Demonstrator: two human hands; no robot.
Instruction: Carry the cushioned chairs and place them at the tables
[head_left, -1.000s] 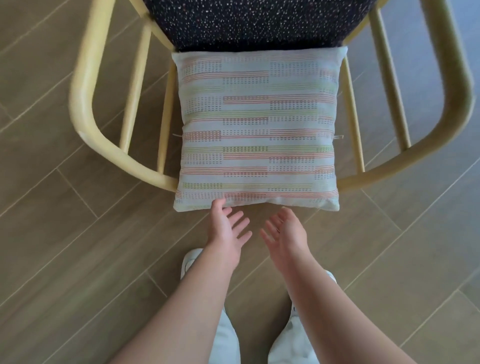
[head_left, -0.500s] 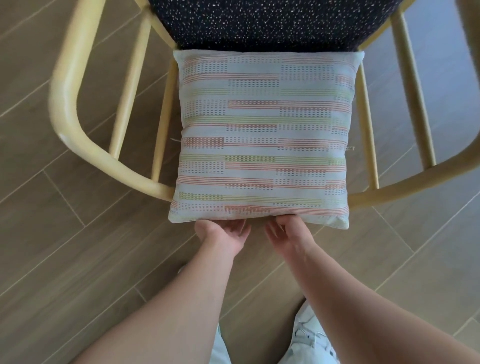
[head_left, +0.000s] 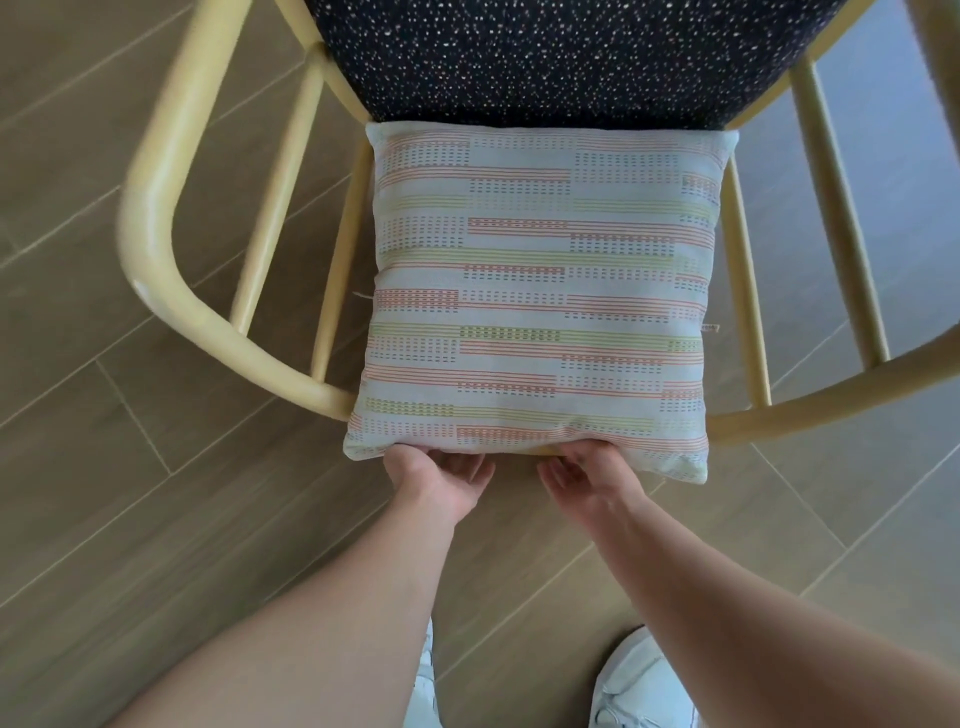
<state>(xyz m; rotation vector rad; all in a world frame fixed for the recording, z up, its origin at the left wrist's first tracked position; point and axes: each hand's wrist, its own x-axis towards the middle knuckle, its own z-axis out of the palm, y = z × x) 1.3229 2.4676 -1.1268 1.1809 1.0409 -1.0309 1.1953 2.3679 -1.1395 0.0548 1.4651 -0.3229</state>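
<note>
**Head view: both hands under the cushion's near edge at the chair back**

Head view, looking straight down. The left hand and right hand sit side by side, palms turned up, with their fingers tucked beneath the near edge of the square pale cushion with orange, green and dark dashed stripes. The fingertips are hidden under the fabric, so whether they curl around the rail behind the cushion or only press up against it cannot be told. A sliver of yellow wood shows just between the two hands at the cushion's lower hem.

The cushion stands against the back of the pale yellow wooden armchair with a curved rail and round spindles. The rail sweeps around on the left and reappears on the right, with the spindles running from it toward the seat. Beyond the cushion's far edge lies the dark navy seat pad speckled with small white dots.

The chair stands on a floor of brown wood-look planks with thin pale joints. Both bare forearms reach in from the bottom of the frame, and below them a pair of white shoes rests on the floor close to the chair back.
</note>
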